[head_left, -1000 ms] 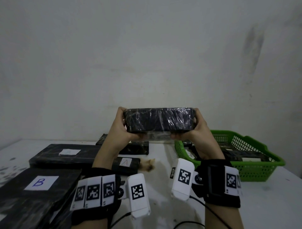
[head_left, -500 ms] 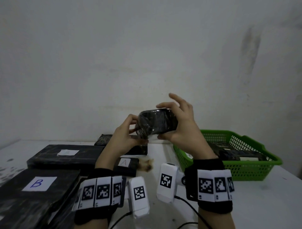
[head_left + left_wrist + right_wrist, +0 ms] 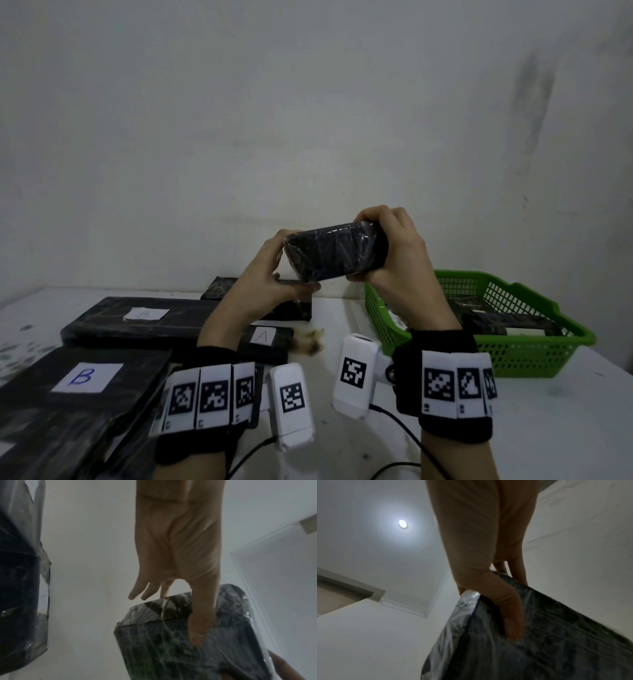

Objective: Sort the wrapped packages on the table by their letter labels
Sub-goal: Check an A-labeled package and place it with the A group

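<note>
Above the tabletop [image 3: 342, 442], at twelve o'clock from my wrists, I hold a package [image 3: 337, 251] up between both hands: my left hand [image 3: 270, 277] pinches its nine o'clock end, my right hand [image 3: 394, 260] clamps the three o'clock end. I judge I'm raising it to find its letter. No label shows on any face I see. At eight o'clock lies pack B [image 3: 85, 377]; the basket [image 3: 534, 346] at three hides its contents.

A stained pale wall [image 3: 308, 120] rises behind the white desk [image 3: 342, 442], and one round ceiling light [image 3: 403, 524] glows overhead.
</note>
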`<state>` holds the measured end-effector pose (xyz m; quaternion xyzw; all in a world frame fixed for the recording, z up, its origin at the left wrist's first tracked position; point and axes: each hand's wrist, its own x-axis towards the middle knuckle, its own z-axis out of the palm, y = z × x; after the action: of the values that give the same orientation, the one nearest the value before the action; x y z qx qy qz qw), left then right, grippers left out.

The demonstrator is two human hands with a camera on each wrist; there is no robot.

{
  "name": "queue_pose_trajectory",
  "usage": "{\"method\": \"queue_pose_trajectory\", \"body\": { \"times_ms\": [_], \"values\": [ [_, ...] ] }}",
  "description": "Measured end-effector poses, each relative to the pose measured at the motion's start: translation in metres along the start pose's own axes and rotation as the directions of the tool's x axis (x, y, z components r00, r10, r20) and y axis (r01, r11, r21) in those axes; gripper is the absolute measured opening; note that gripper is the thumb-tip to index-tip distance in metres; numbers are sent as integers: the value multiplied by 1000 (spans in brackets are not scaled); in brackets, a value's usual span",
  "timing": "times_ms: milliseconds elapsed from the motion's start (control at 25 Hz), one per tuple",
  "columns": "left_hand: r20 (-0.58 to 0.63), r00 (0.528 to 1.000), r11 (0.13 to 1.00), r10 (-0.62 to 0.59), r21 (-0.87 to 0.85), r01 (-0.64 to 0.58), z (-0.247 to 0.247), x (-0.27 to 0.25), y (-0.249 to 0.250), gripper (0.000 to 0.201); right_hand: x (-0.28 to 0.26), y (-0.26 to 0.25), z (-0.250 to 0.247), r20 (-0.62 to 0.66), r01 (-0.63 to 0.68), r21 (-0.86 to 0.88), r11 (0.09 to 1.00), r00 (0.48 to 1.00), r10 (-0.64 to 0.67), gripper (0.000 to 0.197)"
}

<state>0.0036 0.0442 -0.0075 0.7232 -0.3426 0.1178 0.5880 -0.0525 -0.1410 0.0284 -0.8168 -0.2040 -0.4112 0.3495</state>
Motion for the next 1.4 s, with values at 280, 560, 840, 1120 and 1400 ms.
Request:
{"method": "queue_pose_trajectory", "body": {
  "times_ms": [280,560,840,1120,1400],
  "values": [
    [-11,999,901,30,432,-22,-6,-6,25,55,-2,-8,-4,320,-44,-319,947,935,151,72],
    [-364,930,974,-52,187,127,-7,-4,24,139,-8,48,13,353,-472,835,284,854,382,80],
    [-281,947,987,155,-6,-164,-5,-2,21,82,-12,33,20,538,-756,305,579,639,550,85],
    [-224,943,962,248,168,-214,-5,-2,16,72,-4,8,20,295,-372,394,840,917,268,65],
    [-16,999,990,28,142,-25,-14,-9,25,78,-2,18,24,284,-409,398,821,906,314,53]
  ]
}}
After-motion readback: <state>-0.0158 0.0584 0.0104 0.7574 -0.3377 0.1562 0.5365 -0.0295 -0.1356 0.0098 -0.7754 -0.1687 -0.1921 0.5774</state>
